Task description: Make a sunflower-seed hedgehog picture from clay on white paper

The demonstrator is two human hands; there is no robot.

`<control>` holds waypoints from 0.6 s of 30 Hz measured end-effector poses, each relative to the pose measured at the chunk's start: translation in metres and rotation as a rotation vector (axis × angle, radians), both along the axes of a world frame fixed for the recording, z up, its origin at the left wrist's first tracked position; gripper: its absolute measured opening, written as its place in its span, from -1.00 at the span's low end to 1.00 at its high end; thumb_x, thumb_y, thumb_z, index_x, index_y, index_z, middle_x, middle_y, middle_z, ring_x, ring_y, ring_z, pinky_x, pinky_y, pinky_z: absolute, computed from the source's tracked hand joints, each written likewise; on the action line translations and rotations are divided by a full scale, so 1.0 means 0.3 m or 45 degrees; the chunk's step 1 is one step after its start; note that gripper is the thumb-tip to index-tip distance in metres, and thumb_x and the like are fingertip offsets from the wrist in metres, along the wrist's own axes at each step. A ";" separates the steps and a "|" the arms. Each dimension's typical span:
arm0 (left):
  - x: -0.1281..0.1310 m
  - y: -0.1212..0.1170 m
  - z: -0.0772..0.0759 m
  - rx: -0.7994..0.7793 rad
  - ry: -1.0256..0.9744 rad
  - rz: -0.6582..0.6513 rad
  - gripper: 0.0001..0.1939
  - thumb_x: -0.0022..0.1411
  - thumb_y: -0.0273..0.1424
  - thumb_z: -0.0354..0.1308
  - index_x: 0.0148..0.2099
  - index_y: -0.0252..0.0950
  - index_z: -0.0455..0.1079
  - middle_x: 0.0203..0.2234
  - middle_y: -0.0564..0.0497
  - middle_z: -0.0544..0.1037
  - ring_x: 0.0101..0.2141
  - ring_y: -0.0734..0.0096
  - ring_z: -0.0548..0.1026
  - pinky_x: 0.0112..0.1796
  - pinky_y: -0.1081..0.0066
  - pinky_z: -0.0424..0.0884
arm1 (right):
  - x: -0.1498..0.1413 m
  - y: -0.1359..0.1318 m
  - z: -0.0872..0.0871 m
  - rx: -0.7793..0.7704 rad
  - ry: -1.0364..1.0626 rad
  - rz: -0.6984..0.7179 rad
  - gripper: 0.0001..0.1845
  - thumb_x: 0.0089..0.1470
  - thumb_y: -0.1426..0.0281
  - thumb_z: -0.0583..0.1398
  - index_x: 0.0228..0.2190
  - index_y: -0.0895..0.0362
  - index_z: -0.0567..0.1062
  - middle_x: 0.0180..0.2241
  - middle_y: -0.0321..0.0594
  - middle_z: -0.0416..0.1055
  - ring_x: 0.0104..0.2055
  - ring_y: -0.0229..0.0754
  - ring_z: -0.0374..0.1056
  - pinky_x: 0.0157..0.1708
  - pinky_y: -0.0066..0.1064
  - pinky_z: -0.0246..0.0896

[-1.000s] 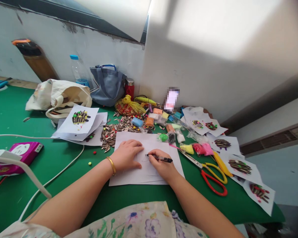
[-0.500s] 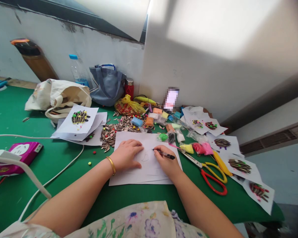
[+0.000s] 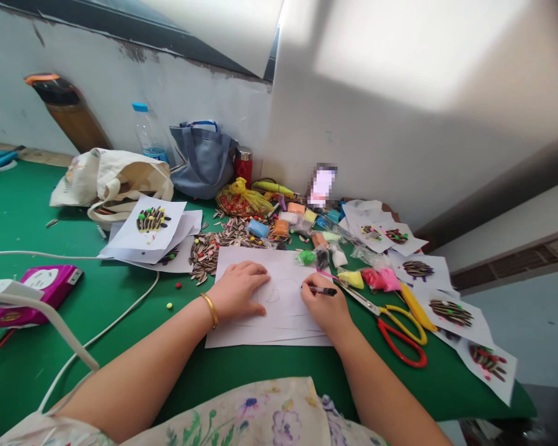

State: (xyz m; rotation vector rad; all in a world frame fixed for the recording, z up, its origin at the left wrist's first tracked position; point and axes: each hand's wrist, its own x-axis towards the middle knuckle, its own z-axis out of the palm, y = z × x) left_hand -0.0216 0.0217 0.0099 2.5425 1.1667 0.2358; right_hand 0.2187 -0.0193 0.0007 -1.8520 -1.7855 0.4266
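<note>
White paper sheets [image 3: 242,331] lie stacked on the green table in front of me. Thin pen lines, a small closed outline and a faint curve, show on the top sheet between my hands. My left hand [image 3: 239,288] rests flat on the paper's left side, fingers spread, a gold bangle at its wrist. At the paper's right side, my right hand [image 3: 324,305] grips a black pen [image 3: 323,290], its tip at the sheet. Just beyond the top edge lie sunflower seeds [image 3: 209,254] and a packet of green clay [image 3: 305,257].
Scissors [image 3: 402,328] with red and yellow handles lie right of the paper, near a yellow tool [image 3: 416,306]. Seed pictures [image 3: 451,313] line the right edge; others [image 3: 153,223] are stacked left. Bags [image 3: 202,158], clay packets [image 3: 281,228] and a phone [image 3: 322,186] stand behind. A white cable [image 3: 121,322] crosses the left.
My right hand has slid right across the paper with the pen, and a faint curved line shows above the small outline. My left hand stays in place on the sheet.
</note>
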 end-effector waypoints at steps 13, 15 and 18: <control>-0.001 -0.001 0.007 -0.006 0.001 -0.003 -0.27 -0.10 -0.07 0.38 0.15 -0.10 0.36 0.13 -0.06 0.39 0.15 0.03 0.25 0.10 0.10 0.16 | 0.008 -0.033 0.009 -0.040 0.377 0.088 -0.85 0.04 0.34 0.10 -0.49 0.08 0.44 -0.51 -0.28 0.41 -0.47 -0.19 0.31 -0.47 -0.40 0.16; -0.002 0.000 0.004 -0.001 -0.001 -0.009 -0.26 -0.10 -0.07 0.38 0.15 -0.10 0.36 0.13 -0.05 0.39 0.15 0.03 0.25 0.09 0.09 0.16 | 0.018 -0.043 0.006 -0.002 0.554 0.103 -0.83 0.06 0.29 0.12 -0.38 0.10 0.46 -0.46 -0.26 0.43 -0.44 -0.19 0.32 -0.44 -0.40 0.22; -0.002 0.000 0.001 0.003 -0.002 -0.009 -0.26 -0.10 -0.07 0.38 0.15 -0.09 0.36 0.13 -0.05 0.39 0.14 0.02 0.26 0.09 0.09 0.17 | 0.023 -0.066 0.002 -0.030 0.686 0.123 -0.78 0.05 0.25 0.19 -0.28 0.10 0.48 -0.35 -0.22 0.49 -0.37 -0.17 0.38 -0.39 -0.40 0.28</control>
